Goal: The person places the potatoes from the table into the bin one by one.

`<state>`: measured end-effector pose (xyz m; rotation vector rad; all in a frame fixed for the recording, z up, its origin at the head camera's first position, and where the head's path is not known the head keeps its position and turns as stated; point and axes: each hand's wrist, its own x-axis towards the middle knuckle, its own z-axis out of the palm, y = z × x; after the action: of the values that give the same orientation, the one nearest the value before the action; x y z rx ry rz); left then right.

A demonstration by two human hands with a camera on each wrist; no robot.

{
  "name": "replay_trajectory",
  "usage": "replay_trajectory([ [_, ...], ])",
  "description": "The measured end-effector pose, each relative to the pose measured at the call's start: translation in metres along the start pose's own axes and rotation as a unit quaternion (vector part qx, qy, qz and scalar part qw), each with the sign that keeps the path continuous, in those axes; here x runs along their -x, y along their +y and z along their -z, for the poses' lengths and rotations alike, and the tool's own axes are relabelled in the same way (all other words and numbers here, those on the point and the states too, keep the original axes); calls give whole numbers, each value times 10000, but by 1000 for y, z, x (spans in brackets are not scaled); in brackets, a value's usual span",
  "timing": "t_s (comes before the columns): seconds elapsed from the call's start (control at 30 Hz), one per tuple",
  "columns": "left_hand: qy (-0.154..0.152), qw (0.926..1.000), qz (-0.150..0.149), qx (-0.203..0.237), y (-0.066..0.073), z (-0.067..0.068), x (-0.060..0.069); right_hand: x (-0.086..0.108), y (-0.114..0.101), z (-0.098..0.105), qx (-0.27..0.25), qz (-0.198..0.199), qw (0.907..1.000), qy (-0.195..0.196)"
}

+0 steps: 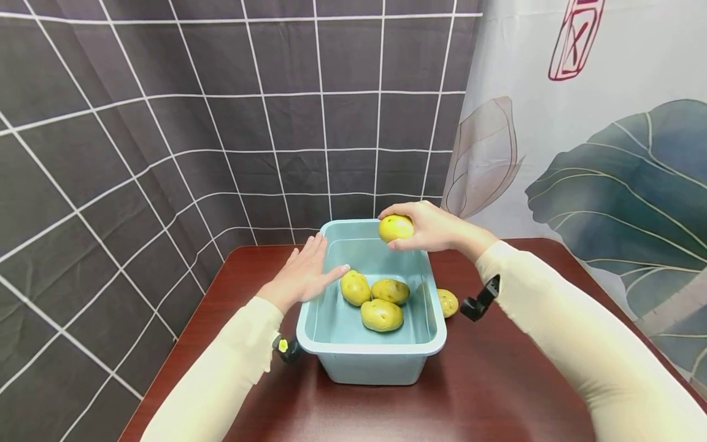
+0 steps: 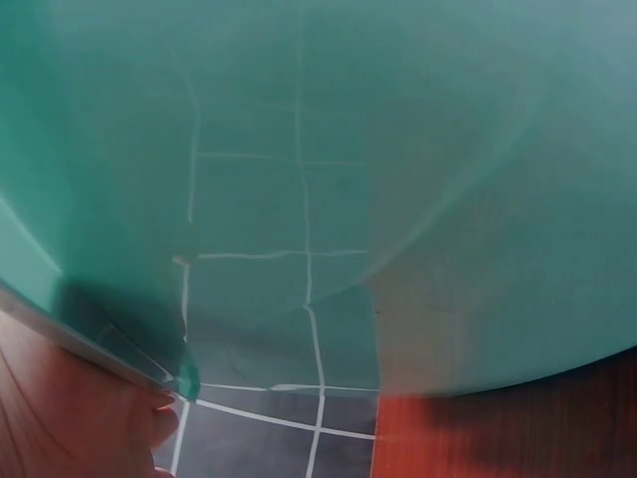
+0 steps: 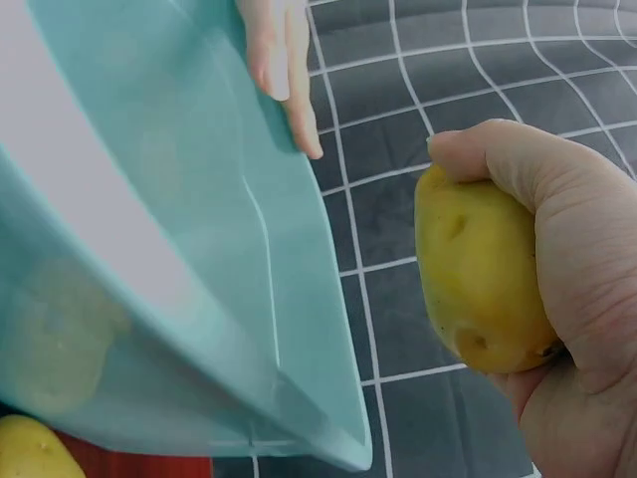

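A light blue plastic basin (image 1: 371, 348) stands on the table, with three yellow potatoes (image 1: 382, 315) lying on its bottom. My right hand (image 1: 433, 226) grips another potato (image 1: 396, 228) above the basin's far right corner; the right wrist view shows this potato (image 3: 483, 274) between thumb and fingers. My left hand (image 1: 302, 270) rests on the basin's left rim with its fingers straight and thumb reaching over the inside. In the left wrist view the basin's outer wall (image 2: 299, 199) fills most of the picture, and part of the left hand (image 2: 70, 418) shows at the lower left.
One more potato (image 1: 448, 302) lies on the dark red table (image 1: 497, 368), just right of the basin and partly hidden by it. A dark grey curtain (image 1: 287, 123) with white grid lines hangs behind and to the left. At the right hangs a pale printed curtain (image 1: 530, 123).
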<state>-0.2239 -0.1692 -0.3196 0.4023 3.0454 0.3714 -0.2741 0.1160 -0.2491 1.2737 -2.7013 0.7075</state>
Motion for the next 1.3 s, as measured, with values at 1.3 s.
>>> replay_trajectory([
  [1.3, 34, 9999, -16, 114, -2, -2, 0, -70, 22, -65, -777, -550, 9940, -542],
])
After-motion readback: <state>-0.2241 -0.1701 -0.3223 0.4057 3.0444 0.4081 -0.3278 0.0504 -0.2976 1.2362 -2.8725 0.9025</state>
